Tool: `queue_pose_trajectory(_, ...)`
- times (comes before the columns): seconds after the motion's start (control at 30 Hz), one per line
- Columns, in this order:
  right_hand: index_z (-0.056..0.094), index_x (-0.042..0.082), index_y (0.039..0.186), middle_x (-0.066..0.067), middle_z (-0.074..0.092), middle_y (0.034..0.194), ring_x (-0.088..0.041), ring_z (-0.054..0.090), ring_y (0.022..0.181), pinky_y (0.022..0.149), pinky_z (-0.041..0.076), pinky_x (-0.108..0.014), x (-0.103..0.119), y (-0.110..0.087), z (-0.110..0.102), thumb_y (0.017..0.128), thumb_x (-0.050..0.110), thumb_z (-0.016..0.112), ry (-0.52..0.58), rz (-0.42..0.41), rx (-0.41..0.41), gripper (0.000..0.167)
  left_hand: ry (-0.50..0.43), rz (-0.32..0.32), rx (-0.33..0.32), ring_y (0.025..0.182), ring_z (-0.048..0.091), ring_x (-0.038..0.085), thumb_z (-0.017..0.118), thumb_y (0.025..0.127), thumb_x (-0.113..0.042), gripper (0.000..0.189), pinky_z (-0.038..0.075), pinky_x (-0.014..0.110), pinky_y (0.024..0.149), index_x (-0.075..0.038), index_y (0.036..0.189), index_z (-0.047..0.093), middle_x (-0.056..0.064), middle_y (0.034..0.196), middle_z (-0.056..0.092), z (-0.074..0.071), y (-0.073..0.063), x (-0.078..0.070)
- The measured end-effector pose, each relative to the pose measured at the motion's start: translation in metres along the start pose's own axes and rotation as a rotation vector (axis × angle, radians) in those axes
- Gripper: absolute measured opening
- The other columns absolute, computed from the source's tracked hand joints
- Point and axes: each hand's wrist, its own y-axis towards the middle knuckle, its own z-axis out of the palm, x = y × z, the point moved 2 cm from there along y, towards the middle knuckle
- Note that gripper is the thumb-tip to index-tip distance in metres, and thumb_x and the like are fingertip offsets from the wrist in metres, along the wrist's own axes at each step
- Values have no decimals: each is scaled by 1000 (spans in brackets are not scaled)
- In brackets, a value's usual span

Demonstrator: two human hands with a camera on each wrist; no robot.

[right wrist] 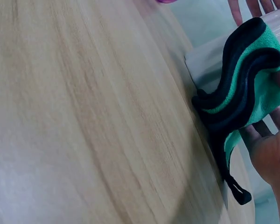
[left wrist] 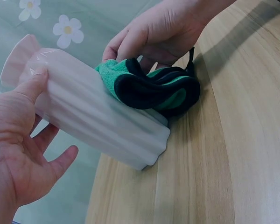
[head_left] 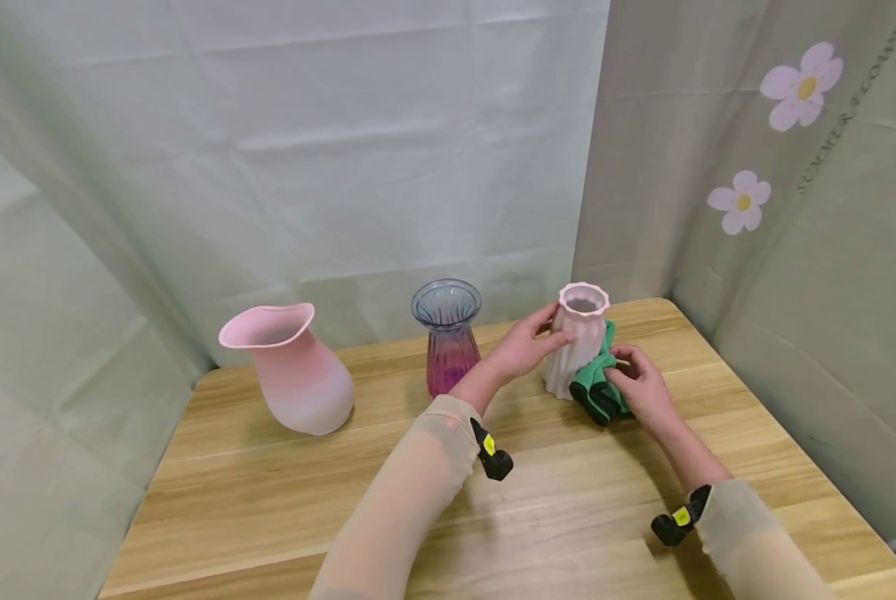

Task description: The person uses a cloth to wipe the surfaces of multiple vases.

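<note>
A pale pink fluted vase [head_left: 568, 358] with a scalloped rim stands upright at the table's back right. My left hand [head_left: 526, 343] holds it near the top, thumb on the front and fingers round the far side, as the left wrist view shows. In my right hand [head_left: 643, 387] a folded green cloth with black edging [head_left: 601, 383] is pinched between thumb and fingers. The cloth lies against the vase's lower right side, and a black hanging loop [right wrist: 240, 192] trails from it in the right wrist view.
A ribbed glass vase [head_left: 448, 333], blue above and purple-pink below, stands left of my left hand. Farther left is a wide-mouthed pink and white vase [head_left: 305, 383]. The wooden table [head_left: 267, 500] meets hanging curtains [head_left: 387, 167] at its back and sides.
</note>
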Motion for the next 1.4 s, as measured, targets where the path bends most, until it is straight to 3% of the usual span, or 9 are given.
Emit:
queue_pose_trajectory(0.4,57,-5,127,6,62,112,-2,59,103,82,50,-14,6,2,-3,100,12,66,-81,21,-68,33,-8,1,-1,143,44,24,65,102,-35,72,45,33,108,-21,163,29,3,161,39,0,-1,-1)
queue_pose_trajectory(0.7,58,-3,120,13,63,105,-3,61,98,79,53,-16,48,12,-9,100,11,66,-21,-48,-84,26,5,10,-1,143,43,25,65,102,-35,72,45,32,108,-19,163,29,6,161,40,0,-1,-1)
queue_pose_trajectory(0.97,58,-3,127,4,59,119,-10,58,110,85,50,-15,77,24,-14,100,21,69,-78,-66,-45,38,-1,6,1,143,43,25,65,102,-37,72,44,33,109,-21,163,29,6,161,40,1,0,-1)
queue_pose_trajectory(1.17,58,-5,131,5,59,120,-12,58,110,82,50,-14,77,24,-15,100,19,68,-126,-72,-34,41,-5,-7,1,144,42,25,65,102,-39,73,44,36,110,-22,163,29,4,161,39,1,0,-1)
queue_pose_trajectory(1.4,60,-4,120,6,60,114,-8,59,107,83,49,-14,68,23,-14,99,17,68,-126,-92,-59,31,15,0,-4,143,43,27,65,102,-37,73,44,34,110,-20,163,28,6,160,41,0,0,-1)
